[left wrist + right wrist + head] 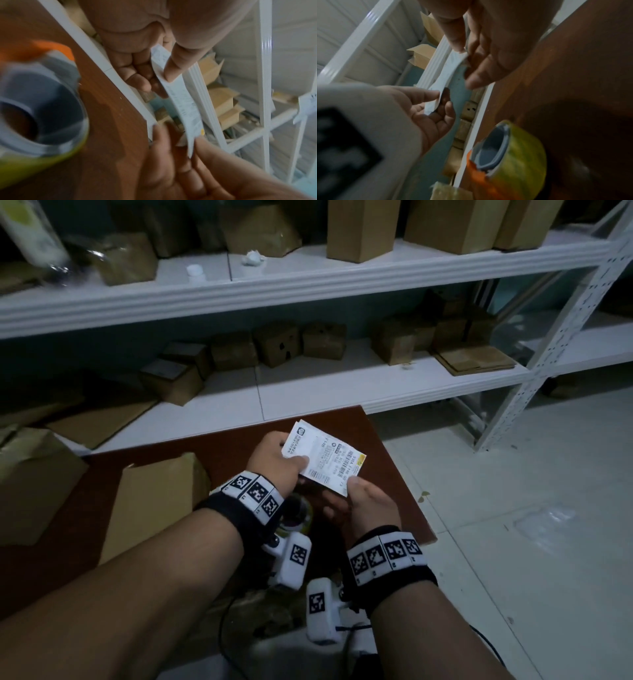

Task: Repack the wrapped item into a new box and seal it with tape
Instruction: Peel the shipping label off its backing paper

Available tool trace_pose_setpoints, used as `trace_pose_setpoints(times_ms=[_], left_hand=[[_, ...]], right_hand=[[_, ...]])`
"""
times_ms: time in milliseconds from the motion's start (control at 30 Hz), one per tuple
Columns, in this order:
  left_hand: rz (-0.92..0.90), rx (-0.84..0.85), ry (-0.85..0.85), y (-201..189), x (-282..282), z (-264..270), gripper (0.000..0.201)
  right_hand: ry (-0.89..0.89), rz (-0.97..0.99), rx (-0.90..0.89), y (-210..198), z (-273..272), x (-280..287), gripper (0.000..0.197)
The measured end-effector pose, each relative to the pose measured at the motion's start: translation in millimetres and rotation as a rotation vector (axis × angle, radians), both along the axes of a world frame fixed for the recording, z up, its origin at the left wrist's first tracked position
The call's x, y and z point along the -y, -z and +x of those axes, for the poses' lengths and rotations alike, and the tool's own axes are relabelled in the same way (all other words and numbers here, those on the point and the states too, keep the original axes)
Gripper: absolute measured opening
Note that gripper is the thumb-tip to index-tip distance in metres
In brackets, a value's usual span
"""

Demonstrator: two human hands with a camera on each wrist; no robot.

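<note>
Left hand (274,460) and right hand (363,501) both pinch shipping label (325,457) above table (394,474). Box (154,501) at 9 o'clock, tape roll (513,152) below hands. Wrapped item unseen. Risk: thin label creasing or tearing while peeled.

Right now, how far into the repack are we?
Looks done: a cardboard box stands on the brown table with its visible faces closed; whether it is packed or taped cannot be told. In hand: the left hand and right hand pinch a printed shipping label above the table. Left: probably sticking the label on; the tape roll sits idle.
</note>
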State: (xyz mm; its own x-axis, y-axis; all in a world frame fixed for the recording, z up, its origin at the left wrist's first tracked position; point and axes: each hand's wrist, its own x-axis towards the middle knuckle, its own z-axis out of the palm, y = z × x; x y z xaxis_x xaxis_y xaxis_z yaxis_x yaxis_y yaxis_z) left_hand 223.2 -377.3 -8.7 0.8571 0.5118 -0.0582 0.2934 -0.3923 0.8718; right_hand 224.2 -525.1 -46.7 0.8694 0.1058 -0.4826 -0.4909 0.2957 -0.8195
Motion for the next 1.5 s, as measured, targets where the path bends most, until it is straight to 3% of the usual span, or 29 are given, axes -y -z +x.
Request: trace_pose_setpoints(times_ms=[100, 233, 300, 367, 433, 533, 767, 1100, 1367, 1500], left_hand=[[0.035, -0.002, -0.065, -10, -18, -26, 0.038], [0.212, -0.019, -0.120, -13, -44, -63, 0.076], [0.456, 0.037, -0.113, -17, -56, -80, 0.064], [0.561, 0.226, 0.046, -19, -66, -93, 0.028], [0.491, 0.301, 0.196, -19, -68, -103, 0.011], [0.409, 0.281, 0.248, -21, -72, -110, 0.012], [0.293, 0.201, 0.258, -23, -87, -123, 0.021], [0.241, 0.210, 0.305, -21, -80, -118, 0.013], [0.052, 0.155, 0.291, -25, -71, -114, 0.001], [0.064, 0.118, 0.224, -25, -69, -113, 0.008]], right_hand=[[-0.016, 0.048, 0.078, -13, -18, -18, 0.012], [-0.104, 0.071, 0.072, -23, -34, -42, 0.012], [-0.164, 0.070, 0.065, -29, -40, -52, 0.009], [-0.203, 0.084, 0.057, -33, -45, -61, 0.008], [-0.238, 0.121, 0.040, -36, -49, -70, 0.007], [-0.282, 0.233, 0.000, -41, -54, -82, 0.004], [-0.352, 0.336, -0.021, -46, -62, -93, 0.005], [-0.348, 0.328, -0.002, -38, -56, -90, 0.015], [-0.354, 0.332, -0.017, -27, -47, -86, 0.014], [-0.378, 0.314, -0.002, -27, -45, -86, 0.016]])
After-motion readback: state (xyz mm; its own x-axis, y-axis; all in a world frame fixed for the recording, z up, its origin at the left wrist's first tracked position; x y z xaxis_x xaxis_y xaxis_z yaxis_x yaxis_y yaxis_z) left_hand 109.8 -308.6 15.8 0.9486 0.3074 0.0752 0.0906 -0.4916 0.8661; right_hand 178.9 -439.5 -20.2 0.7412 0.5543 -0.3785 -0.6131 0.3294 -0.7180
